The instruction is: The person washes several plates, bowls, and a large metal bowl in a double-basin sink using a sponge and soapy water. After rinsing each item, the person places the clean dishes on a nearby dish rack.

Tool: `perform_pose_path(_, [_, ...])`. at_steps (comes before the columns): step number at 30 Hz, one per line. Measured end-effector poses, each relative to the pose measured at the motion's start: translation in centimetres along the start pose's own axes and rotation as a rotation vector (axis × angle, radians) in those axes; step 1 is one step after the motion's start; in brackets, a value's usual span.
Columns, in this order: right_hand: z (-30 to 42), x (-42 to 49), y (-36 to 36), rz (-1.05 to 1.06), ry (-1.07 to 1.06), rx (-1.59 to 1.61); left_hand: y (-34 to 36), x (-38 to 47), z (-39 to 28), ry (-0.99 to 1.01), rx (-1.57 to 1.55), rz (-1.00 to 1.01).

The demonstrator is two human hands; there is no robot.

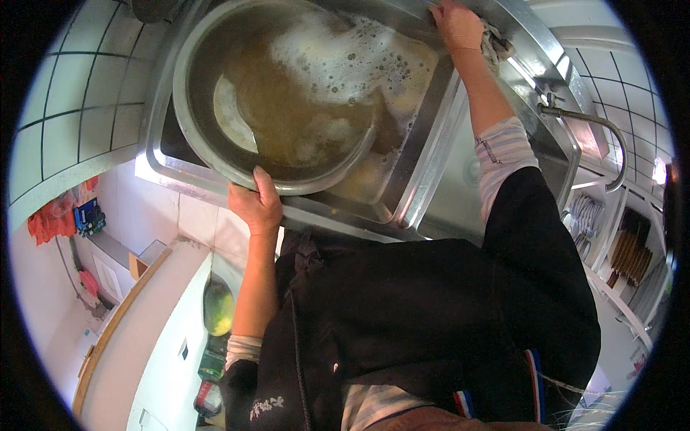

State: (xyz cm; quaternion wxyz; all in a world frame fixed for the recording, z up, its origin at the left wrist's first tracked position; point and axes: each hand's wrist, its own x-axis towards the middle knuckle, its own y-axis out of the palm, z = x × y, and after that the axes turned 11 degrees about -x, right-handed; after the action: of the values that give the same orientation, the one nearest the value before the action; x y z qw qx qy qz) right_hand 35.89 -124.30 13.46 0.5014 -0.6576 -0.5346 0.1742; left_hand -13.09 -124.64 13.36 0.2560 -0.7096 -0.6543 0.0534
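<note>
A large round metal basin stands tilted in the left bowl of a steel sink. Murky brownish water fills part of it, with white foam towards the right. My left hand grips the basin's near rim, thumb on top. At the upper right, my right hand is at the sink's far edge, its fingers partly cut off by the picture's rim; whether it holds anything cannot be told. Beside that wrist lies a crumpled grey cloth.
Right of the basin is a second sink bowl with a drain, and a curved metal faucet beyond. Racks with chopsticks and metal utensils are at the far right. Tiled walls rise on both sides.
</note>
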Motion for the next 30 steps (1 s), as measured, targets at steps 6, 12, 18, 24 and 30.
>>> perform_pose_path(6, [0.1, -0.1, -2.2, 0.206, -0.220, -0.196, 0.0, 0.0, 0.4, 0.003, 0.001, -0.012])
perform_pose_path(12, [7.1, -6.5, -6.2, 0.038, 0.043, 0.517, -0.2, -0.1, 0.5, -0.031, 0.005, 0.016])
perform_pose_path(18, [20.4, -11.5, -6.5, 0.130, -0.360, 0.494, -0.1, 0.2, 0.6, -0.005, -0.009, -0.003])
perform_pose_path(24, [26.8, -12.3, -3.9, 0.998, -0.648, 0.222, -0.3, 0.1, 0.9, -0.026, 0.031, 0.017])
perform_pose_path(30, [29.0, -15.1, -7.5, 0.950, -0.645, 0.574, -0.3, 0.0, 0.9, -0.051, 0.049, 0.014])
